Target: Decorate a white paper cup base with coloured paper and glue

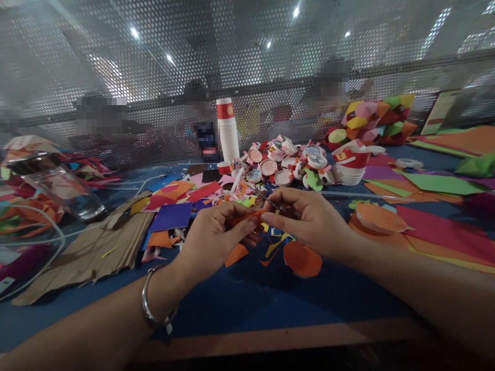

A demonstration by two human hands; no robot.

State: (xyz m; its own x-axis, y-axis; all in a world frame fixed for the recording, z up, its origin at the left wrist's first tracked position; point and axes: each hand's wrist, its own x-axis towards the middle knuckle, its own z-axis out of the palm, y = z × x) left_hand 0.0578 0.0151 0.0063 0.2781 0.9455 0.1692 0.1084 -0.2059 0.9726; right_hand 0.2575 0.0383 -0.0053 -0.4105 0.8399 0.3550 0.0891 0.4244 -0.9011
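A tall stack of white paper cups [227,130] stands before a perforated metal screen [154,62], beside a heap of decorated cup lids [286,165]. Brown cardboard [88,247], a purple paper square [171,216] and an orange paper disc [302,259] lie on the blue table [247,304].
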